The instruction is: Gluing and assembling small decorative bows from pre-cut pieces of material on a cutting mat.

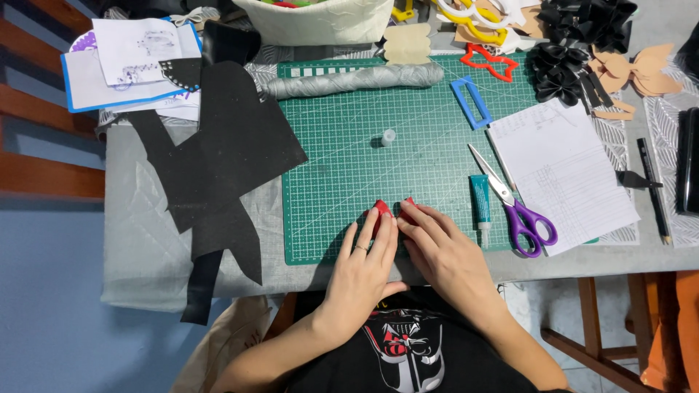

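We pressed the red piece (384, 211) flat on the green mat (342, 175) near its front edge, left hand (364, 266) and right hand (444, 251) both open, fingers extended, steadying it.

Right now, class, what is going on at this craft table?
A person presses both hands, left hand and right hand, onto a small red piece at the near edge of a green cutting mat. Purple-handled scissors and a teal glue tube lie to the right, black fabric to the left.
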